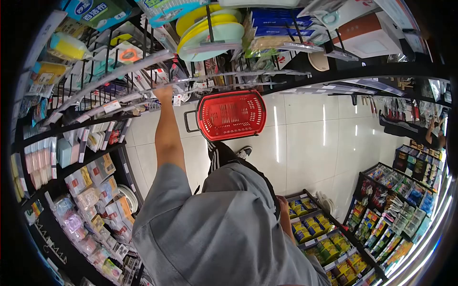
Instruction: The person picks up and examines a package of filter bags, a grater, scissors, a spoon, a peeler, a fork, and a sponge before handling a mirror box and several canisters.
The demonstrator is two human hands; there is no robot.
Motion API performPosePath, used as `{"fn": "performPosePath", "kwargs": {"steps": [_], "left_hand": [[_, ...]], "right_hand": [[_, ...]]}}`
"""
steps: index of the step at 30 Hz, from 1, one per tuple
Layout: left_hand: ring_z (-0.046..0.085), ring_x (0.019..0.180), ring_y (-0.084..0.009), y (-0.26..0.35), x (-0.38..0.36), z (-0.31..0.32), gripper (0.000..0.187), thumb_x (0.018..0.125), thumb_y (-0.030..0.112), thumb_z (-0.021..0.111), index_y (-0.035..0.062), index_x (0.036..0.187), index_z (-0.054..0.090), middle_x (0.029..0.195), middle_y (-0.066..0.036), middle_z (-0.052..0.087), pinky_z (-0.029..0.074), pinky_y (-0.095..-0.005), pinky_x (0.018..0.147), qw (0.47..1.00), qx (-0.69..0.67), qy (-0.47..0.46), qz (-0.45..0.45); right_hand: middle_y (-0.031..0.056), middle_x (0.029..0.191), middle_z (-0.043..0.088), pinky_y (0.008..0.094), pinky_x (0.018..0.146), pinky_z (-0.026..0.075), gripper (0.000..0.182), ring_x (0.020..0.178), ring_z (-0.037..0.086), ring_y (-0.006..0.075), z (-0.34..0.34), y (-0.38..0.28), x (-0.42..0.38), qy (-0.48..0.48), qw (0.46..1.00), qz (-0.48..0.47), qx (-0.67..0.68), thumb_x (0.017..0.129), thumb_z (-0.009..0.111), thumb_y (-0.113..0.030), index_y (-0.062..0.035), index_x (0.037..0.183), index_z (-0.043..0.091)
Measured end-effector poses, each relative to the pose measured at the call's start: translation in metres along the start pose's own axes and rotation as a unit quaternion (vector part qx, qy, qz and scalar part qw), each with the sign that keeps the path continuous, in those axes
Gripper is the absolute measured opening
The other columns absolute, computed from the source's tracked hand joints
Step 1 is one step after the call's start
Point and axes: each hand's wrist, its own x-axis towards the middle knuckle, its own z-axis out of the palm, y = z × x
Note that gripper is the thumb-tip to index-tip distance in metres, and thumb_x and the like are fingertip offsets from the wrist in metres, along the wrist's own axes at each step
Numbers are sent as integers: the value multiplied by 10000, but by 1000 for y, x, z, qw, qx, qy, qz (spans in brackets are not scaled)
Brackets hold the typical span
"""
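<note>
My left arm stretches forward to the lower part of the shelf rack, and my left hand (163, 90) is in among the hanging packs (156, 74) behind a clear price rail (133, 71). Its fingers are mostly hidden there, so whether they grip a pack does not show. Close by, a red shopping basket (231, 114) with black handles is on the floor, right of my left forearm. My right hand (282, 205) hangs low at my right side, partly covered by my grey shirt, its fingers too small and hidden to make out.
Yellow and pale green plates (210, 35) and blue packs (281, 24) hang on the rack ahead. Shelves of boxed goods (95, 190) stand on the left. Yellow packs (324, 229) fill a display at the right. Another person (410, 126) is far right on the tiled floor (310, 128).
</note>
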Motion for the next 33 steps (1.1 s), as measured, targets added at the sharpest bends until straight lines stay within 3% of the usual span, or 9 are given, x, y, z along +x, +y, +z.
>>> {"fn": "performPosePath", "kwargs": {"steps": [1,3,4,13,21,25,29,30,33], "left_hand": [[522,1033,-307,19,-9,-5,748,568,330,788,-38,1122,447,1112,-198,535,419,-379,898,1000,-1,2,0],[518,954,-346,73,-30,-17,768,497,210,822,-55,1098,424,1015,-207,528,415,-373,868,969,240,28,-59],[514,946,-351,103,-46,-20,767,480,247,846,-55,1055,438,996,-194,524,412,-388,866,975,197,76,-65],[518,1014,-332,80,-67,-32,859,469,251,857,-31,1145,406,1096,-206,519,403,-369,893,989,103,83,-65],[532,1006,-357,112,-68,-32,875,431,287,857,-38,1111,412,1077,-225,538,420,-374,880,970,153,59,-179],[536,1006,-338,103,-55,-27,808,446,257,851,-54,1080,457,1069,-218,553,418,-361,886,985,133,48,-98],[551,990,-311,93,-43,-30,745,449,228,852,-20,1063,509,1074,-186,570,424,-345,874,988,149,19,-39],[551,990,-311,90,-39,-30,745,449,228,852,-20,1063,509,1074,-186,570,424,-345,874,988,149,17,-40],[584,882,-259,83,-24,-33,650,469,226,850,8,1009,563,1010,-141,603,458,-333,787,984,141,-104,-34]], "right_hand": [[49,818,630,233,647,449,181,741,572,105,-3,-8,1,-10,1000,-8,-14,789,589,-123,-4,920,625],[40,795,630,216,632,441,182,725,563,86,-11,-12,3,-4,999,8,-53,790,588,-119,-5,925,628],[37,791,630,214,637,441,184,730,564,88,-14,-9,6,-10,999,2,-39,794,583,-122,-4,928,629],[55,878,634,234,714,459,212,783,581,116,-57,55,35,-87,993,-77,-35,815,534,-86,12,992,598],[60,885,631,238,721,460,217,795,584,120,-60,63,43,-103,994,21,41,819,528,-84,18,999,592],[66,902,629,250,758,453,230,837,580,131,-51,55,33,-79,988,-90,-94,819,533,-99,14,1012,589],[73,929,630,246,771,447,228,855,575,128,-39,46,23,-97,991,-58,-69,830,512,-101,-1,1017,594],[69,912,633,243,740,457,232,824,582,130,-36,44,20,-89,982,-105,-132,823,513,-101,-2,1016,595],[74,883,636,245,706,469,251,783,587,133,-20,46,15,-73,994,-39,-69,815,521,-108,11,1026,586]]}}
